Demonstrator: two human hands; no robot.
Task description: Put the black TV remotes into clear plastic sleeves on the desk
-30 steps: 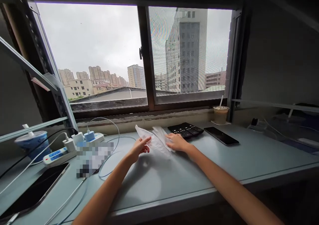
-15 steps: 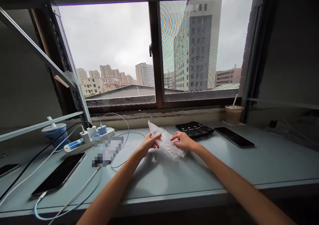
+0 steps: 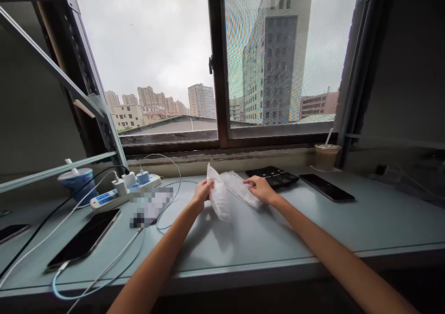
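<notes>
My left hand (image 3: 202,192) is closed on a crumpled, translucent white plastic bag (image 3: 219,198), held tilted above the desk. Its thumb lies against the bag's near side. A second, flatter white plastic bag (image 3: 239,186) lies on the desk to the right. My right hand (image 3: 261,190) has its fingers curled over this bag's right edge; the fingertips touch it, and the underside of the grip is hidden. Just behind the right hand is a black keypad-like device (image 3: 273,177).
On the left are a power strip (image 3: 104,200) with chargers, cables, a phone (image 3: 85,237), a pixelated item (image 3: 153,207) and a blue cup (image 3: 78,186). A dark phone (image 3: 327,187) and an iced drink (image 3: 327,157) stand right. The grey desk (image 3: 278,240) ends at a front edge.
My left hand has drawn one bag leftward and up, apart from the flatter bag, which now shows under my right hand. The view has tilted slightly.
</notes>
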